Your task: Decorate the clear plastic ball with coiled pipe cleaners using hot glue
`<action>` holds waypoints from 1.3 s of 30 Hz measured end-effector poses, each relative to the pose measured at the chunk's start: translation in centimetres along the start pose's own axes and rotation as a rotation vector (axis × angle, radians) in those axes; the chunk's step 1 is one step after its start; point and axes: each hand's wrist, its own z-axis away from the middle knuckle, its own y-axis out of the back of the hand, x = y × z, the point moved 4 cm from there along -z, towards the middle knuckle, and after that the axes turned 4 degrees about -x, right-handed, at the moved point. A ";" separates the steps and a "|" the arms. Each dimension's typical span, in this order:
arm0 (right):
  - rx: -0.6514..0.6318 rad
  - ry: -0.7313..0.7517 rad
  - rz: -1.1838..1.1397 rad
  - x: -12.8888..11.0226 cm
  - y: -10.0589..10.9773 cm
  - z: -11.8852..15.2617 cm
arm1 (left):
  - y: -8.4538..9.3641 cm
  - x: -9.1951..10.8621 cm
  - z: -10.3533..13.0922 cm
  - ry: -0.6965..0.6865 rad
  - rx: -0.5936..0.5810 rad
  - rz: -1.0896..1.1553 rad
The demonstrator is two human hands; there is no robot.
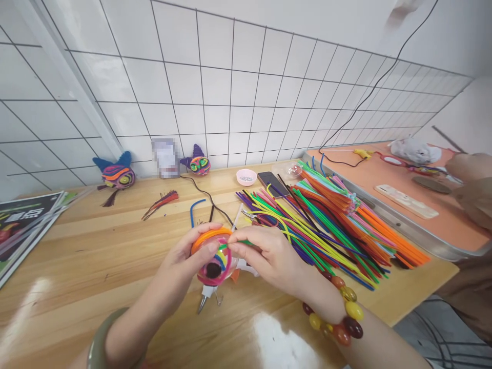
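Note:
My left hand (188,251) is wrapped round a clear ball (233,260) covered partly in pipe cleaners, orange on top and pink, yellow and blue round a dark round centre. Its thumb presses on the front of the ball. Between thumb and forefinger, my right hand (265,253) pinches a green pipe cleaner (245,242) against the ball's upper right side. Under the ball lies what looks like a white hot glue gun (209,292), its metal tip pointing towards me and most of its body hidden.
Bundles of coloured pipe cleaners (326,225) spread across the right side of the wooden table (154,230). Behind are a phone (272,183), a pink bowl (246,177) and two eared pipe-cleaner heads (117,173). Magazines (26,225) lie left. Another person's arm (471,179) rests by an orange-topped table (346,179).

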 end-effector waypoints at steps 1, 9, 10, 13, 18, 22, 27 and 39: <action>-0.012 -0.005 0.009 0.0 0.0 0.0 | 0.0 -0.1 0.0 0.011 0.004 -0.001; 0.048 0.017 0.190 -0.9 -0.6 0.1 | -0.3 0.9 0.3 -0.124 0.096 -0.197; 0.065 0.022 0.210 -1.0 -0.7 0.2 | -0.4 1.1 0.4 -0.150 0.120 -0.210; 0.112 0.022 0.239 -1.0 -1.0 0.4 | -0.7 1.4 0.8 -0.207 0.188 -0.217; 0.183 0.016 0.221 -1.3 -1.4 0.5 | -0.8 1.5 1.2 -0.262 0.264 -0.285; 0.266 0.044 0.220 -1.7 -1.8 0.7 | -0.9 1.3 1.5 -0.290 0.325 -0.280; 0.300 0.103 0.224 -1.8 -2.0 0.7 | -0.8 1.8 1.7 -0.362 0.415 -0.324; 0.328 0.154 0.115 -2.2 -1.7 0.8 | -0.4 2.1 1.9 -0.436 0.447 -0.382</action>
